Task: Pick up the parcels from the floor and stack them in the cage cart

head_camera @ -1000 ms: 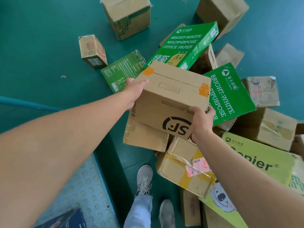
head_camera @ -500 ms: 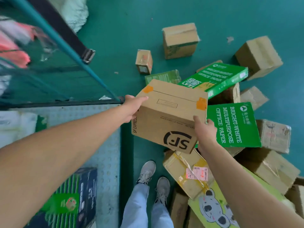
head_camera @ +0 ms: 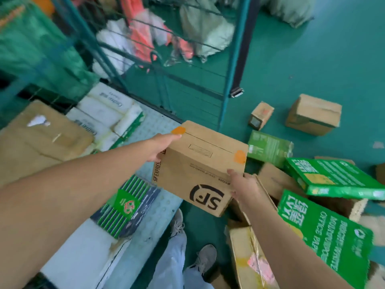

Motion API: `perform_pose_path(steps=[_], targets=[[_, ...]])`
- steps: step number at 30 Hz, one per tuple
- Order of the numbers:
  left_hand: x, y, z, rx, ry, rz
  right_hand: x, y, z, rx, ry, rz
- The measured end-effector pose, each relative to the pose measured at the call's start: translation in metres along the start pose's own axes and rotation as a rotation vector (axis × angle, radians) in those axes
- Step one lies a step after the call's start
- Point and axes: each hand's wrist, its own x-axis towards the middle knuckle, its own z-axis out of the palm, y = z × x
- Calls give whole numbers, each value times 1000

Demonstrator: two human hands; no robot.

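I hold a brown SF carton [head_camera: 200, 161] with orange tape spots at chest height, over the edge of the cage cart's pale studded floor plate [head_camera: 158, 125]. My left hand [head_camera: 161, 147] presses flat against the carton's left side, a straight finger reaching the top edge. My right hand [head_camera: 243, 184] grips its near right corner, thumb on the front face. Loose parcels lie on the green floor to the right: a small box [head_camera: 260, 115], a brown box [head_camera: 314, 117], a green pack [head_camera: 270, 149] and green office-paper boxes [head_camera: 333, 178].
Inside the cart lie a flat brown carton [head_camera: 41, 138], white packs [head_camera: 104, 109], a striped dark box [head_camera: 127, 203] and a white box [head_camera: 83, 257]. The cart's teal frame post [head_camera: 229, 80] stands behind the carton. My shoes [head_camera: 177, 224] are beside the cart; bags lie beyond the mesh.
The view has swung left and up from the parcel pile to the cart. Both hands have carried the SF carton leftwards to the cart's open side.
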Motion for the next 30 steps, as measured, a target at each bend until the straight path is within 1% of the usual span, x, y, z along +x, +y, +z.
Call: perform_pose_path(steps=[2,4,7,12,16,20,26,30], targets=[[11,-14,-26,-27,33,-3,-5,-10,22,-2,-52,13],[23,-34,-63,-128,83,8,-3,-20,58,-31,-108,0],[41,-59,-101,-219,118,1,2,-29,107,-66,-172,-16],[88,-107,-156,-313,176,28,21,-29,193,-194,-224,-15],[134,-127,-187,-326,236,46,46,-29,249,-208,-218,12],[196,-145,-218,-285,262,63,80,-24,312,-137,-177,27],[276,-158,-245,-283,275,100,124,-15,374,-101,-135,28],[318,-172,-261,-256,282,87,147,-1,414,-112,-104,6]])
